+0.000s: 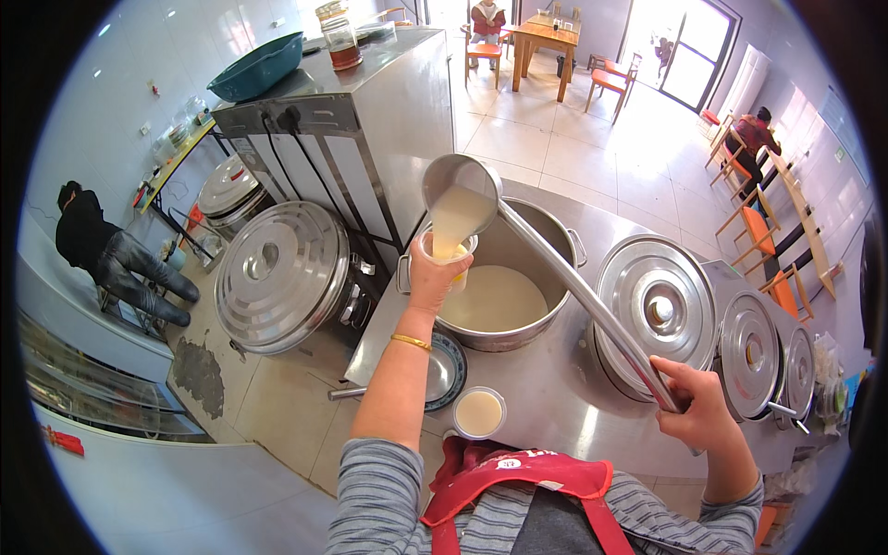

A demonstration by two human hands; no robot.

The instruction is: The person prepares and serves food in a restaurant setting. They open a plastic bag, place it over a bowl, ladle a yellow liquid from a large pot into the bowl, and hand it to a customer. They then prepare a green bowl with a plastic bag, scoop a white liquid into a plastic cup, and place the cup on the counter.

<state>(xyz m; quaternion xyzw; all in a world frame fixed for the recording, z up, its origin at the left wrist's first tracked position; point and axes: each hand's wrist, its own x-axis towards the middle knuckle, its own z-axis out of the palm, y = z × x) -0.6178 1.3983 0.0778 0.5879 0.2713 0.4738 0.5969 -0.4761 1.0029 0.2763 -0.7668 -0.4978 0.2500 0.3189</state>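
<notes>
My left hand [433, 281] grips a clear plastic cup [466, 244] above the left rim of a large steel stockpot [543, 326]. Around the long handle of a steel ladle [590, 295] my right hand [701, 409] is closed. The ladle's bowl tilts over the cup, and a creamy off-white liquid [454, 220] streams from it into the cup. More of this pale liquid [496, 298] lies in the pot. A filled cup [479, 413] stands on the steel counter near my apron. Beneath my left forearm sits a blue-rimmed bowl [454, 357] with a metal handle beside it.
Lidded steel pots [655, 312] line the counter to the right. At left are a big lidded barrel [281, 277] and a steel cabinet [409, 76] carrying a teal basin [260, 69]. One person [118, 243] bends at far left; others are among the chairs [610, 80] and tables beyond.
</notes>
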